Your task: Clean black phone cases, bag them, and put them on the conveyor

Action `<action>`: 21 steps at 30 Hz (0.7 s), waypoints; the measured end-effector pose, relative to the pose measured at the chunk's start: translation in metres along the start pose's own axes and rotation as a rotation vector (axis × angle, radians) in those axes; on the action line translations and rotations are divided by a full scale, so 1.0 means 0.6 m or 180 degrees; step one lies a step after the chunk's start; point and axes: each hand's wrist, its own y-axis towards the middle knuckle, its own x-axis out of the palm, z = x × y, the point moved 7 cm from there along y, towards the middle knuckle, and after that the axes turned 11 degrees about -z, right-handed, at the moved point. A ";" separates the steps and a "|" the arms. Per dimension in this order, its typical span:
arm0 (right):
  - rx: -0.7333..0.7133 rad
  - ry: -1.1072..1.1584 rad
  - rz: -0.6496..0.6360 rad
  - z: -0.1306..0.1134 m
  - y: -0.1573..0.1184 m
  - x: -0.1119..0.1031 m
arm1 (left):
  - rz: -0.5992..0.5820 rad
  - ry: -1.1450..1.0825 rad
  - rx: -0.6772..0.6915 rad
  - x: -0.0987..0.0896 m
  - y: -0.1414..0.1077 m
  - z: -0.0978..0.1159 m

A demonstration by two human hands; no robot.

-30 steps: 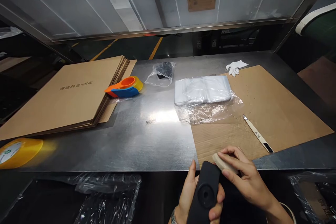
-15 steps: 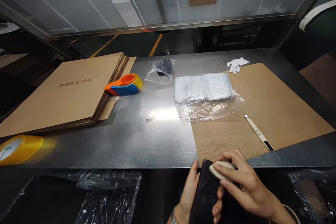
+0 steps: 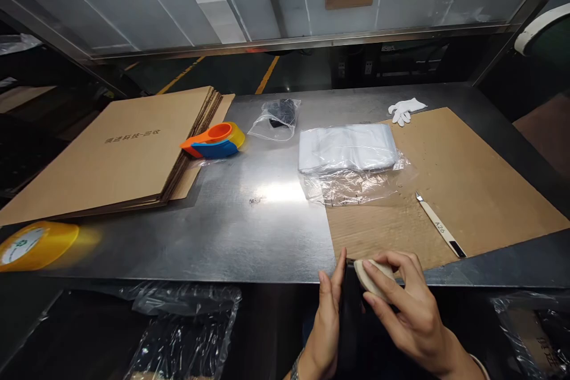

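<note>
The device (image 3: 350,317) has turned edge-on, just beyond the tabletop's (image 3: 249,237) near edge; the left hand (image 3: 326,326) grips it loosely, the right hand (image 3: 416,312) pinches a pad (image 3: 373,279) beside it.

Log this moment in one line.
Left hand: holds black object | Right hand: holds beige pad against it | Bench: tape dispenser, white glove, knife

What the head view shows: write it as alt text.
A left hand holds a black object and a right hand holds a pale pad to it, by the near edge of a metal table. On the table lie cardboard, a tape dispenser, a plastic pack, a knife and a glove.
</note>
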 end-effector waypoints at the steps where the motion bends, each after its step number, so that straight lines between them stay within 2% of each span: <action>1: 0.0019 -0.0032 -0.0031 -0.003 0.001 0.003 | 0.0023 -0.0069 0.0022 0.001 0.002 0.001; 4: -0.0028 -0.0070 -0.0358 -0.018 0.001 0.033 | 0.0259 -0.0334 0.0041 -0.008 0.011 0.004; 6: -0.0250 -0.0020 -0.0366 -0.036 -0.007 0.056 | 0.0289 -0.0789 -0.0060 -0.011 0.019 0.000; 10: -0.0570 0.0180 -0.0190 -0.056 -0.033 0.088 | -0.0109 -0.2016 -0.0284 0.002 0.037 -0.002; 12: -0.0549 0.0304 -0.0122 -0.049 -0.040 0.085 | -0.0237 -0.2340 -0.0249 0.007 0.040 0.003; 16: -0.0230 0.0414 0.0003 -0.021 -0.038 0.056 | -0.0335 -0.2770 0.0022 0.014 0.039 0.018; 18: -0.0177 0.0415 -0.0039 -0.016 -0.035 0.051 | -0.0192 -0.2865 0.0144 0.011 0.039 0.021; 21: -0.0485 0.0436 0.0024 -0.029 -0.038 0.062 | 0.0293 -0.2757 0.0288 -0.005 0.042 0.020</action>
